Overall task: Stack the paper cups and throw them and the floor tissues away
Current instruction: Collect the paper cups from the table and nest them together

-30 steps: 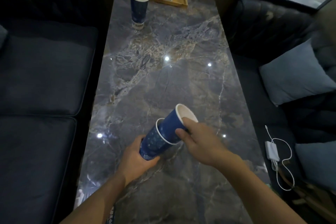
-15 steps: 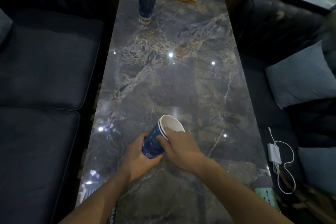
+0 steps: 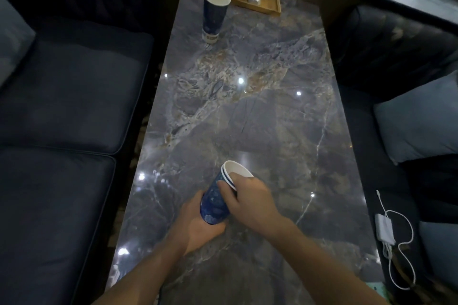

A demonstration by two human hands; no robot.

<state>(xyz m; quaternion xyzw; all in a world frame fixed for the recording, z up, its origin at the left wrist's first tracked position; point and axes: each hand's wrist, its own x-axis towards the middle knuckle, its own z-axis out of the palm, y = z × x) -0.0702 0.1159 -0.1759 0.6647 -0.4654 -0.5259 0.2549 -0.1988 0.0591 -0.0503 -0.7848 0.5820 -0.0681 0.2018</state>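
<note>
Two blue paper cups with white insides are nested into one stack (image 3: 216, 202), tilted with the mouth pointing up and right above the near part of the marble table (image 3: 260, 116). My left hand (image 3: 198, 225) grips the stack's base from below. My right hand (image 3: 247, 198) holds its rim, with fingers on the upper wall. A third blue paper cup (image 3: 215, 13) stands upright at the table's far left end. No floor tissues show in this view.
A wooden tray (image 3: 255, 0) with small glass items and a box sits at the far end, just right of the lone cup. Dark sofas flank the table. A white charger and cable (image 3: 386, 230) lie on the right seat beside grey cushions (image 3: 418, 119).
The inner cup slid fully down into the outer one, so only the two rims show. Both hands kept their hold while the view shifted slightly.
</note>
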